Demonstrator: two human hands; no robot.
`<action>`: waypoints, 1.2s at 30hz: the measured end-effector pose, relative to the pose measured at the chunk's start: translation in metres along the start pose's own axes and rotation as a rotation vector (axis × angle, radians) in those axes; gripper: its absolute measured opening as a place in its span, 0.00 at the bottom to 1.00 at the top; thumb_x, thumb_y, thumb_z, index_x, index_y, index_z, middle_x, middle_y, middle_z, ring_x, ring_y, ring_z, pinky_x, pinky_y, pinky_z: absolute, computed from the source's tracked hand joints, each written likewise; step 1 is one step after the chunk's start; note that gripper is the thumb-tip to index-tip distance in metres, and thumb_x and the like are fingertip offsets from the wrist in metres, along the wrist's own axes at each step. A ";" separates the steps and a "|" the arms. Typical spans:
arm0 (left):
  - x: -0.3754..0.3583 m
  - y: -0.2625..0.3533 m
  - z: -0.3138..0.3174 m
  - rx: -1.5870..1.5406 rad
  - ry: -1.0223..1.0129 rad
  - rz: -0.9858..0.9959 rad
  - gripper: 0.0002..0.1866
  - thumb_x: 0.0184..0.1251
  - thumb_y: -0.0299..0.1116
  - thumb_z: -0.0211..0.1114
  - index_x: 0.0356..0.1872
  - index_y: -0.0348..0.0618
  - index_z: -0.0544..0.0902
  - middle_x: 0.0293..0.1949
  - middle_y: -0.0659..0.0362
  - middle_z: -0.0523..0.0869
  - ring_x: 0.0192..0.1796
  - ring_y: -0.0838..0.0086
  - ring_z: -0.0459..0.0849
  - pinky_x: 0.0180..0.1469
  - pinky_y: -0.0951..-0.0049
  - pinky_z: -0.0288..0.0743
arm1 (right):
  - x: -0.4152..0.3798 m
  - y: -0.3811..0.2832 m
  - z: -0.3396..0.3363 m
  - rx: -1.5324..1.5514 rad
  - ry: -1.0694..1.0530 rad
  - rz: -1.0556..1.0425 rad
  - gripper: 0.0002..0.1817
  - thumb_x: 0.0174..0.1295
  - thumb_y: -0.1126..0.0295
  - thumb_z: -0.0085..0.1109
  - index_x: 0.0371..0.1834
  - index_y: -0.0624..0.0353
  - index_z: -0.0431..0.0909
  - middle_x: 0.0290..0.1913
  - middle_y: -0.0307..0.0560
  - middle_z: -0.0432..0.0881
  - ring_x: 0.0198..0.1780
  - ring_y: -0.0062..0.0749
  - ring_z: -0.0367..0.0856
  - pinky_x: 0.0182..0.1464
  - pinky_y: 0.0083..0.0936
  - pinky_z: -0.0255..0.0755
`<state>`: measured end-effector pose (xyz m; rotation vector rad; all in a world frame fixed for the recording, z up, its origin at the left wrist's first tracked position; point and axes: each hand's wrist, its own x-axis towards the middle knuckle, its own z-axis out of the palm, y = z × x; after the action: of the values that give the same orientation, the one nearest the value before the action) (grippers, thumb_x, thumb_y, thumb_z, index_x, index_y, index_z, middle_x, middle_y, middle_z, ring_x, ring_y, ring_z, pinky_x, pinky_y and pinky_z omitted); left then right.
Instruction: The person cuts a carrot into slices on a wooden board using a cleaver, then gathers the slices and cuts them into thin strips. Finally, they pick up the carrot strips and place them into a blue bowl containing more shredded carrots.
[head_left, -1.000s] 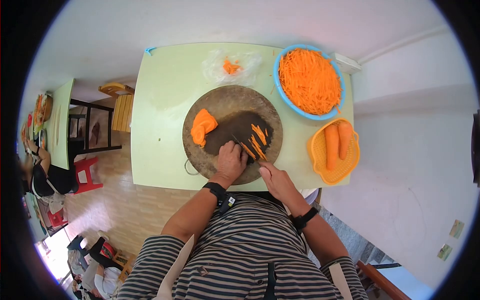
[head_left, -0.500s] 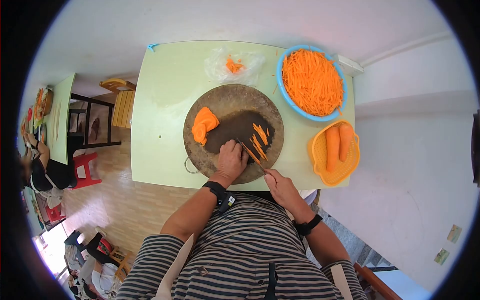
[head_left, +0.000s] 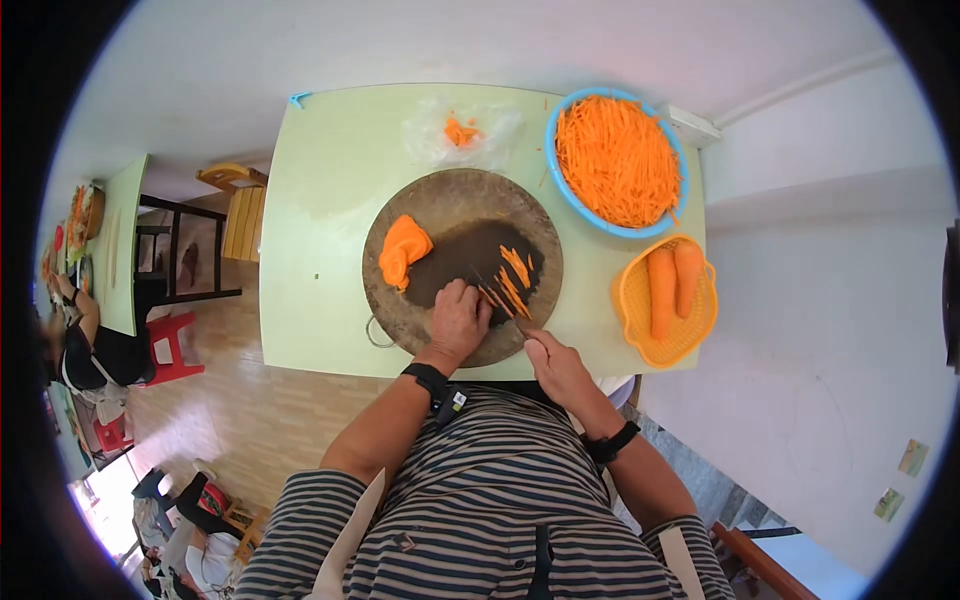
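My left hand [head_left: 461, 318] rests on the round cutting board [head_left: 410, 318] with its fingers curled and pressed down; what lies under them is hidden. A knife [head_left: 503, 303] is gripped in my right hand [head_left: 558, 366], its blade slanting up and left beside my left fingertips. Right of the blade lie thin carrot strips [head_left: 513, 292]. A pile of carrot slices [head_left: 403, 252] sits at the board's left side.
A blue basin of shredded carrot [head_left: 617, 163] stands at the table's back right, with a yellow basket [head_left: 636, 318] holding two carrots below it. Carrot bits lie on a plastic bag [head_left: 484, 150] behind the board. Other people sit far left.
The knife and my right hand have shifted slightly left. The whole view has moved a little. My left hand still presses on the board.
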<state>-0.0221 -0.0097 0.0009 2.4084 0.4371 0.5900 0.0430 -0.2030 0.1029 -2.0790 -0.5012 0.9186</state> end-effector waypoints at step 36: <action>-0.001 -0.003 -0.001 -0.018 -0.001 0.013 0.09 0.52 0.25 0.69 0.32 0.42 0.78 0.33 0.52 0.74 0.40 0.53 0.77 0.43 0.56 0.71 | 0.009 -0.010 0.005 0.112 -0.023 0.097 0.23 0.79 0.55 0.48 0.62 0.62 0.77 0.47 0.68 0.86 0.51 0.63 0.85 0.54 0.41 0.78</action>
<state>-0.0241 -0.0072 -0.0006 2.3956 0.4137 0.5963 0.0455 -0.1888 0.1047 -2.0073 -0.3556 1.0046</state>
